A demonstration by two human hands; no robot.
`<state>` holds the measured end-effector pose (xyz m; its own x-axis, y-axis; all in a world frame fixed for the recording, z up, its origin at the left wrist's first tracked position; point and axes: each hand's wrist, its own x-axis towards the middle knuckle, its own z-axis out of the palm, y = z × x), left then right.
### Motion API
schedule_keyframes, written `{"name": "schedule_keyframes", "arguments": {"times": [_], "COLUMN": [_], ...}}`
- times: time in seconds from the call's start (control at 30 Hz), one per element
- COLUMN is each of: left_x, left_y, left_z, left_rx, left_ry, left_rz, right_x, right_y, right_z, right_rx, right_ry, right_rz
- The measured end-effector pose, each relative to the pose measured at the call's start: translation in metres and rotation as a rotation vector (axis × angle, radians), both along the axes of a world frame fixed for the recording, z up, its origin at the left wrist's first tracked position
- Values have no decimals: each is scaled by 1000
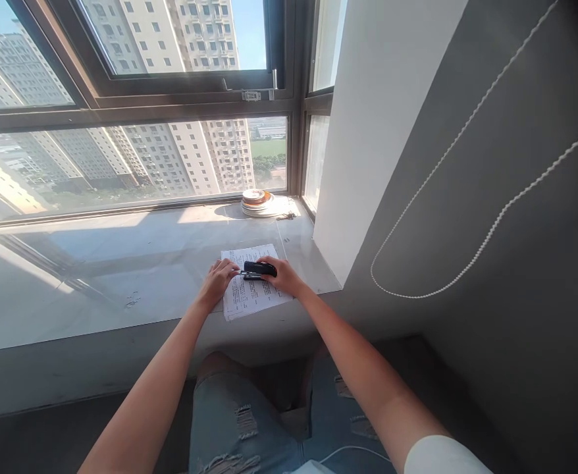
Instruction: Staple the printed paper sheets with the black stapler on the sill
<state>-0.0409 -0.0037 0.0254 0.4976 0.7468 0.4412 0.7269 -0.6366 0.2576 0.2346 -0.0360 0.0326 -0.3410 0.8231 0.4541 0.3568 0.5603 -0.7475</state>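
Note:
A black stapler (260,268) lies sideways above printed sheets of paper (254,303) on the windowsill. My right hand (283,275) wraps round its right end. From its left end a thin silver metal strip, apparently the staple tray (244,272), sticks out toward my left hand (218,280). The fingertips of that hand are pinched together at the strip's end, by the left edge of the sheets. Whether staples are in the tray is too small to tell.
Near the window corner stands a stack of round tape rolls or discs (255,203), with a small dark item (286,216) beside it. The windowsill (160,263) ends at a front edge above my knees. A beaded blind cord (420,296) hangs at the right.

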Motion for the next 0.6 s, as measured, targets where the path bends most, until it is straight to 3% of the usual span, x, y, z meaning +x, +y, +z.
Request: {"name": "schedule_keyframes", "arguments": {"times": [0.4,0.6], "left_x": [0,-5], "left_y": [-2,-2], "left_z": [1,-2], "left_rx": [-32,-12], "left_ry": [-78,-129], "left_rz": [16,51], "right_x": [-1,1], "right_y": [3,6], "right_z": [-4,-7], "right_rx": [-29,-40], "right_ry": [-1,42], "right_rz": [-34,-131]}}
